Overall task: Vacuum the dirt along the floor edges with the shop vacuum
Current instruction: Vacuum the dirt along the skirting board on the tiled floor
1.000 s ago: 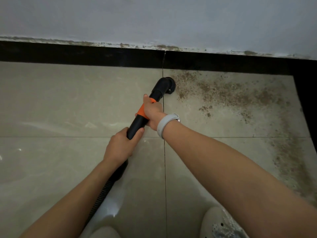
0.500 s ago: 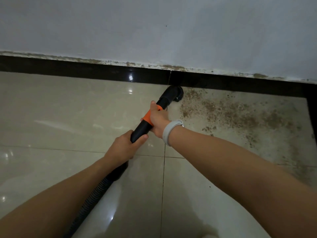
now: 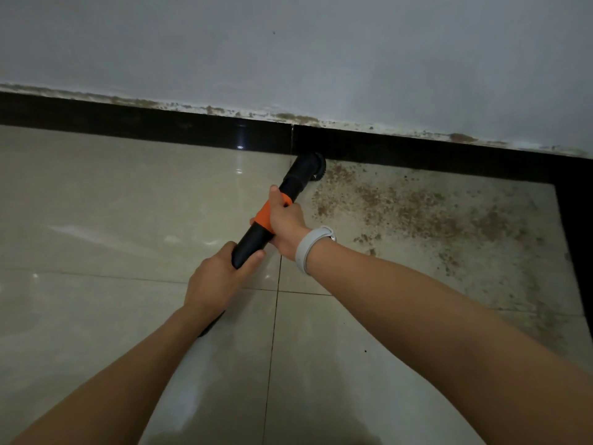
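A black vacuum wand [image 3: 253,240] with an orange collar [image 3: 265,216] slants up toward the wall. Its round brush nozzle [image 3: 310,166] touches the floor right at the black baseboard [image 3: 417,154]. My right hand [image 3: 285,224], with a white wristband, grips the wand at the orange collar. My left hand [image 3: 218,277] grips the black tube lower down, and the hose runs hidden under my left forearm. Brown dirt [image 3: 401,203] is scattered over the beige tile to the right of the nozzle.
A pale wall [image 3: 288,59] rises above the baseboard, with brown grime along the joint. The black border turns down the right side [image 3: 577,252]. Glossy beige floor tiles [image 3: 112,203] lie to the left, free of visible dirt.
The nozzle has moved forward from the open tile to the baseboard edge. Both hands kept their grip on the wand while my view tilted up toward the wall.
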`<move>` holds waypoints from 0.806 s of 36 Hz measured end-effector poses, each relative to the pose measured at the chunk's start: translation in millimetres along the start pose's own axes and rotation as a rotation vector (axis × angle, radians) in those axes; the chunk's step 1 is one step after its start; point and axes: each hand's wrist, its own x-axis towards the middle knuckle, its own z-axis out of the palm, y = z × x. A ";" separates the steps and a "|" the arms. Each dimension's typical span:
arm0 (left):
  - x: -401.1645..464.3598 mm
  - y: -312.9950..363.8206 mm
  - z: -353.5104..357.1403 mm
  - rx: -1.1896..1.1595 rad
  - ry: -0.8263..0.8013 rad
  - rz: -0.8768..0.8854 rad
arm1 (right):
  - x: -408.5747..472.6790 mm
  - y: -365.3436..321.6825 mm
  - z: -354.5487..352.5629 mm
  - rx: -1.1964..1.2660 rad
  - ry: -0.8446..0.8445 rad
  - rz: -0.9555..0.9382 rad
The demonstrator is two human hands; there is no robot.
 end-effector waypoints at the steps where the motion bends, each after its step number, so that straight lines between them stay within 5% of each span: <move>1: -0.7 2.4 2.6 0.017 -0.004 0.009 | -0.8 0.2 -4.4 0.008 0.001 0.000; 29: 5.4 59.7 52.2 0.133 -0.068 0.152 | -0.8 -18.3 -90.5 0.227 0.069 -0.011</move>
